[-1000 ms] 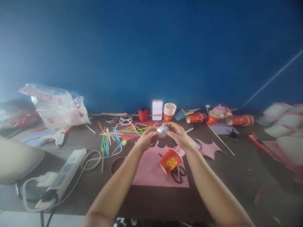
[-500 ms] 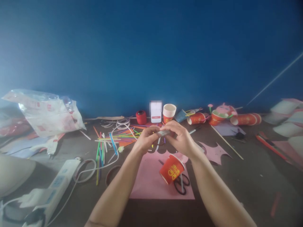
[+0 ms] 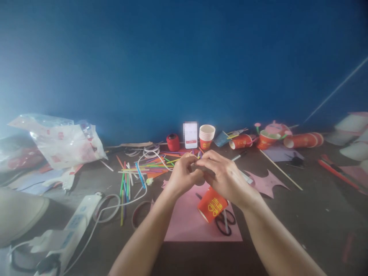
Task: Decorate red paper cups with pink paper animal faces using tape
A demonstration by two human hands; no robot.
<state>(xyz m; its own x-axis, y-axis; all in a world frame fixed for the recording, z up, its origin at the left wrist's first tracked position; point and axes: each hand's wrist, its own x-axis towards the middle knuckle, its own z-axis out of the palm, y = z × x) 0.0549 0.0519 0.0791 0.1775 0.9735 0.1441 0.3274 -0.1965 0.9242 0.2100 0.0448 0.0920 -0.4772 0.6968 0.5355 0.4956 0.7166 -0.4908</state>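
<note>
My left hand (image 3: 184, 174) and my right hand (image 3: 222, 174) meet in front of me above a pink paper sheet (image 3: 189, 222). The fingers of both are closed together round a small silvery thing that is almost hidden between them. Under my right wrist a red paper cup (image 3: 212, 204) lies on its side on the pink sheet. Black-handled scissors (image 3: 225, 222) lie just beside the cup.
Coloured straws (image 3: 140, 168) are scattered left of my hands. A white power strip (image 3: 73, 226) with cables and tape rings (image 3: 107, 202) lies at the lower left. A plastic bag (image 3: 61, 140), a cup stack (image 3: 206, 137), red thread (image 3: 173, 142) and more red cups (image 3: 301, 140) line the blue wall.
My hands have closed tighter together and sunk a little toward me, so the silvery thing, plainly seen a second ago, is now nearly covered. The view has shifted slightly.
</note>
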